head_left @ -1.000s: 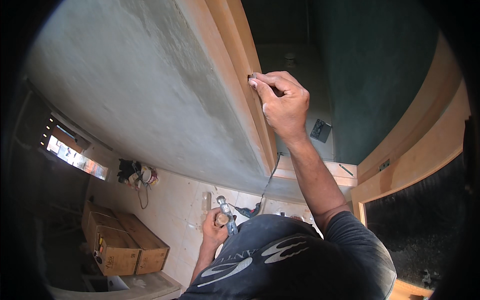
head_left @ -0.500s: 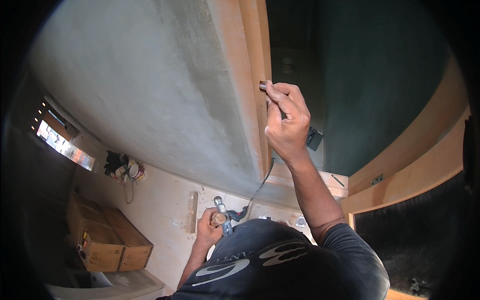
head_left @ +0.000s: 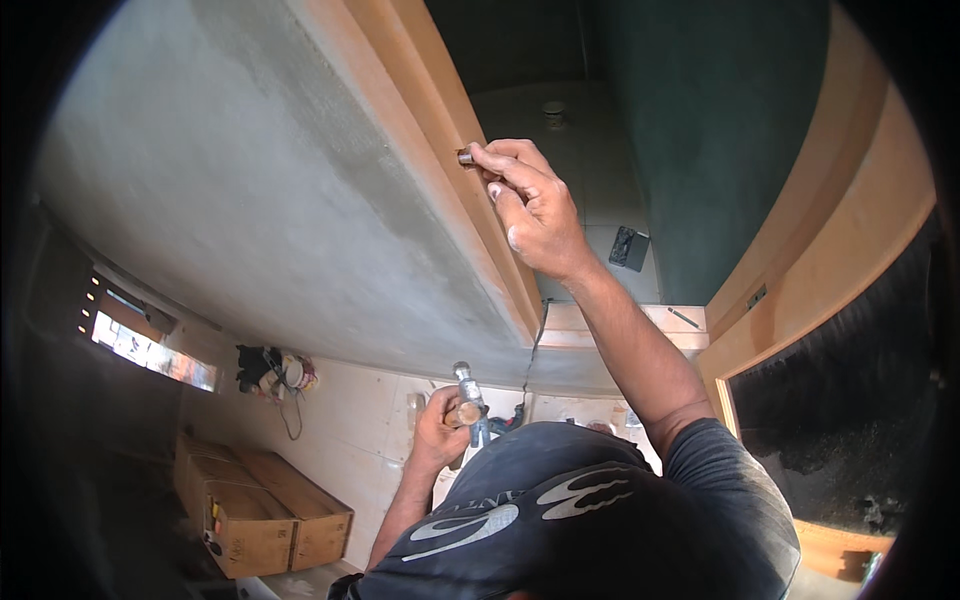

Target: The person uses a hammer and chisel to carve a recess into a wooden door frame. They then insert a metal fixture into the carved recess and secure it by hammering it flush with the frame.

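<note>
With fingertips pinched, my right hand (head_left: 545, 215) holds a small shiny metal piece (head_left: 465, 158) against the edge of the wooden door frame (head_left: 425, 85). A dark notch shows in the wood around the piece; how deep the piece sits cannot be told. Low by my body, my left hand (head_left: 436, 432) is wrapped round a hammer (head_left: 472, 392). The hammer's metal head points up, and the round end of its wooden handle faces me. My left fingers partly hide the handle.
A grey plastered wall (head_left: 220, 180) adjoins the frame on the left. To the right is a wooden door (head_left: 790, 310) with a dark panel. Cardboard boxes (head_left: 255, 535) stand at lower left. A pencil (head_left: 683, 317) and a dark case (head_left: 629, 248) lie around the doorway.
The whole view has shifted and tilted, so the frame now slants leftward. My right hand stays at the frame with the metal piece, its thumb lower. My left hand keeps the hammer.
</note>
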The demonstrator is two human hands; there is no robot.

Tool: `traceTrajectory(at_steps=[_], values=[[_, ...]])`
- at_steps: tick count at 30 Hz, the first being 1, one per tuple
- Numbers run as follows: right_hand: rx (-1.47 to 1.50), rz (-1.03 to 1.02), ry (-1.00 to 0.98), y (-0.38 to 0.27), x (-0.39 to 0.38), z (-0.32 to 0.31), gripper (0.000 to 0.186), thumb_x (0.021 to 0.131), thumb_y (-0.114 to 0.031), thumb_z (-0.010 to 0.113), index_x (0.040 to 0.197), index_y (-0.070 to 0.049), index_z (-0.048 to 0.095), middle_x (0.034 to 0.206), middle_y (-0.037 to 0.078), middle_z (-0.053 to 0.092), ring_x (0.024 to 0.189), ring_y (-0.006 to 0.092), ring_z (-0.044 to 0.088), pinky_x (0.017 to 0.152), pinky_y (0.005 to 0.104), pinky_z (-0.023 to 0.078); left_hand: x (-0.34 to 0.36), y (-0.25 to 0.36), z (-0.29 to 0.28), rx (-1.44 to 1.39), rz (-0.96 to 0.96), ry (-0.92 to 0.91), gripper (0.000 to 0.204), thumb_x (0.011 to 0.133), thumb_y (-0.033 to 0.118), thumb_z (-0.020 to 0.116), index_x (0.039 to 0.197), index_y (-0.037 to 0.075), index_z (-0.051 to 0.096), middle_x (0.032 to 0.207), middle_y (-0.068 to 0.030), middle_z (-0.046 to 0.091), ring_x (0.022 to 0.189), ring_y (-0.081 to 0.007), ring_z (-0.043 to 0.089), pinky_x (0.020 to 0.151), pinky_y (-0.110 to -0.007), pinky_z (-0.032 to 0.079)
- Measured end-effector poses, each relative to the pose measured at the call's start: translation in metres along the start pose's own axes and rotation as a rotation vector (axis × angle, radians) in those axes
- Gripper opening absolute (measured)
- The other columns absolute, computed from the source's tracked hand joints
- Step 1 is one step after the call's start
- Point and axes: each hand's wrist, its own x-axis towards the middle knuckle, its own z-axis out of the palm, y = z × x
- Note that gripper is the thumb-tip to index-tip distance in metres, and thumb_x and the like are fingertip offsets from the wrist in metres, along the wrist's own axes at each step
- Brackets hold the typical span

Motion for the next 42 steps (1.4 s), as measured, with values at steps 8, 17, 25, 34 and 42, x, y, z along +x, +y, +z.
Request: traceTrajectory(at_steps=[8,17,25,34,42], values=[[0.124,0.253,-0.157,0.001,-0.083,-0.028,0.039,0.097,0.003,0.063,0.136,0.000,0.067,0.121,0.010,0.068,0.110,0.0141,0.065,0.098,0.0309,0.054,0.034,0.050,0.008,0.051,0.343,0.011,0.056,0.087,-0.001,0.089,0.130,-0.002,0.053,0.101,-0.0103,0.074,0.092,-0.0144,0.072,0.084,-0.031,0.060],[0.322,0.506,-0.478,-0.033,-0.182,-0.018,0.062,0.089,-0.006,0.076,0.145,0.003,0.053,0.135,0.020,0.065,0.128,0.0292,0.064,0.113,0.0399,0.048,0.082,0.146,0.063,-0.041,0.559,0.144,0.056,0.091,0.002,0.087,0.131,-0.001,0.048,0.094,-0.0076,0.070,0.087,-0.0121,0.069,0.079,-0.031,0.058],[0.023,0.244,-0.062,0.014,-0.167,-0.052,0.038,0.105,-0.023,0.074,0.127,-0.003,0.049,0.091,0.005,0.061,0.061,0.0081,0.056,0.051,0.0259,0.048,0.119,0.192,0.033,0.352,0.857,0.422,0.051,0.080,0.001,0.093,0.124,0.003,0.070,0.115,-0.0133,0.066,0.098,-0.0232,0.066,0.082,-0.035,0.056],[0.148,0.337,0.004,0.008,-0.101,-0.052,0.034,0.109,-0.029,0.068,0.115,0.000,0.050,0.074,0.004,0.057,0.058,0.0109,0.059,0.052,0.0295,0.050,0.206,0.190,0.003,0.710,0.999,0.628,0.042,0.082,-0.001,0.088,0.121,0.011,0.079,0.095,-0.0047,0.057,0.086,-0.0189,0.056,0.069,-0.031,0.049],[0.025,0.136,0.048,0.018,-0.068,-0.035,0.036,0.107,-0.020,0.066,0.126,0.008,0.054,0.080,0.020,0.070,0.069,0.0324,0.075,0.060,0.0425,0.055,0.221,0.183,0.019,0.760,1.032,0.771,0.041,0.087,-0.001,0.086,0.126,0.009,0.076,0.097,-0.0031,0.055,0.089,-0.0186,0.049,0.076,-0.030,0.046]])
